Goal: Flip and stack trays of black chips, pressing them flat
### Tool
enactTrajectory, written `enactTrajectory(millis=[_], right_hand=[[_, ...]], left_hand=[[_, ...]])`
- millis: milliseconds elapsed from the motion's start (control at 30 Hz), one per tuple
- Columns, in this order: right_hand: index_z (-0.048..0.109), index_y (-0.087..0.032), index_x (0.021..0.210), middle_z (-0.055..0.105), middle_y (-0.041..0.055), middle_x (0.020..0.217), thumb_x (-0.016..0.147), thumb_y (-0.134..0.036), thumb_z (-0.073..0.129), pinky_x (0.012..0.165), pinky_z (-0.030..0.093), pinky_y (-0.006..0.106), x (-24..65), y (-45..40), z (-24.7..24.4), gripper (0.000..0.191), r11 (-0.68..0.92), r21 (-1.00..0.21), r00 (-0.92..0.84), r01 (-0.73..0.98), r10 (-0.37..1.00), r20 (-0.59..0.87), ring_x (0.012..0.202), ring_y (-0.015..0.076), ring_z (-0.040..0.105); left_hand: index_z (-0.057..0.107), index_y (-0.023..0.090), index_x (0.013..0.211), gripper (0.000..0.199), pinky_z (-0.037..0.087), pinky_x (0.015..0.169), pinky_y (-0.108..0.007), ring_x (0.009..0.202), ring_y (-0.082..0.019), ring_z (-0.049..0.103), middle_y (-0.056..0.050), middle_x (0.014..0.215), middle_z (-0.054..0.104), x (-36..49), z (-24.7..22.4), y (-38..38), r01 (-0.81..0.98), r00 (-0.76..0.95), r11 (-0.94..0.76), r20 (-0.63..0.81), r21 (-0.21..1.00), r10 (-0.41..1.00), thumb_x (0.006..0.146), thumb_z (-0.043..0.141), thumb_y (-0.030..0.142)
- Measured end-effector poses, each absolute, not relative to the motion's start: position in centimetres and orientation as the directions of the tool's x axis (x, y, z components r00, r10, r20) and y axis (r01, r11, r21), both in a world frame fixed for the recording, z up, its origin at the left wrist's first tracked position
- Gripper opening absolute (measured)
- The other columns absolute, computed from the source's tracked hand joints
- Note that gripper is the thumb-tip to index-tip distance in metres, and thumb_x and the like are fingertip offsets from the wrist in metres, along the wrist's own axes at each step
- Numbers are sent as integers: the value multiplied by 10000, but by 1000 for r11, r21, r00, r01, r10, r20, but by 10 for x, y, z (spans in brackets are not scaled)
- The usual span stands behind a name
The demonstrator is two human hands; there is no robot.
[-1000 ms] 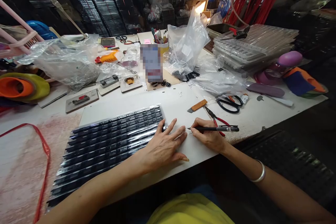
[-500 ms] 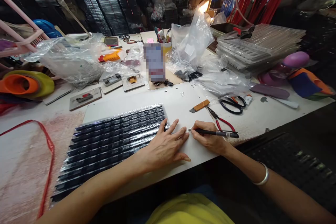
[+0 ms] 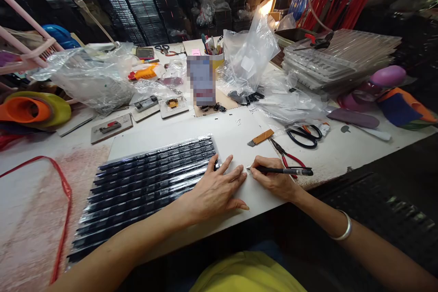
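My right hand (image 3: 272, 177) is closed round a black pen (image 3: 289, 171), its tip down at the white table surface (image 3: 232, 134) close to my left fingertips. My left hand (image 3: 219, 187) lies with fingers spread on that surface, its index finger by the right end of a tray of black strips (image 3: 150, 182). Whatever lies under the pen tip is too small to make out. Beyond my right hand are red-handled pliers (image 3: 287, 155) and a utility blade with an orange-brown handle (image 3: 261, 138).
Black-handled scissors (image 3: 304, 137) lie to the right, near plastic bags (image 3: 290, 105). Clear trays (image 3: 328, 64) are stacked at the back right. A pixelated upright object (image 3: 201, 82) stands mid-table. A red strap (image 3: 65, 191) runs down the left side.
The pen has tilted slightly in my right hand, and that hand has shifted a few pixels to the right. My left hand stays in place.
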State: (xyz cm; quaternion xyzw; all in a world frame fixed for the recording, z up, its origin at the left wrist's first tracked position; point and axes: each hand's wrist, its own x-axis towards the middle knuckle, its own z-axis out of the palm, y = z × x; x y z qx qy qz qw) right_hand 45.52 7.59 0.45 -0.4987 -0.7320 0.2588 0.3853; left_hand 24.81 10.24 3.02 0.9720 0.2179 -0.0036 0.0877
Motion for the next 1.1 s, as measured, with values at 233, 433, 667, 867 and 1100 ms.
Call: enactTrajectory(millis=[233, 433, 667, 867, 1100], right_hand=[[442, -203, 644, 493, -26, 576, 797, -149, 467, 526, 334, 254, 455, 77, 7, 164, 353, -767, -194, 536, 936, 295, 521, 113, 440], [436, -205, 644, 486, -27, 574, 798, -156, 466, 524, 328, 260, 455, 76, 9, 164, 335, -775, -172, 535, 942, 289, 520, 116, 439], [450, -202, 622, 497, -30, 562, 773, -152, 484, 523, 338, 258, 456, 77, 8, 163, 315, -810, -179, 495, 949, 260, 521, 118, 445], [498, -198, 669, 524, -27, 598, 797, -180, 498, 536, 374, 246, 465, 82, 9, 129, 270, -842, -127, 466, 963, 239, 564, 122, 483], [484, -200, 649, 504, -35, 574, 786, -162, 506, 528, 344, 252, 465, 79, 9, 144, 295, -823, -151, 485, 956, 253, 531, 114, 451]], left_hand=[[406, 185, 1365, 701, 113, 1042, -627, 1348, -377, 263, -109, 1383, 476, 249, 30, 104, 420, 907, -893, -42, 160, 419, 873, 244, 656], [406, 177, 1365, 704, 117, 1041, -628, 1345, -383, 266, -113, 1383, 475, 248, 31, 103, 422, 906, -891, -49, 166, 419, 870, 260, 656], [405, 190, 1366, 684, 122, 1046, -621, 1345, -375, 272, -104, 1379, 481, 248, 31, 103, 423, 906, -892, -43, 158, 422, 875, 272, 646], [431, 191, 1351, 681, 143, 1051, -608, 1349, -358, 280, -105, 1396, 465, 248, 34, 103, 429, 903, -891, -53, 150, 426, 869, 287, 650], [343, 217, 1413, 723, 69, 1074, -594, 1381, -345, 207, -99, 1438, 408, 249, 37, 104, 442, 897, -866, -88, 234, 434, 858, 267, 673]])
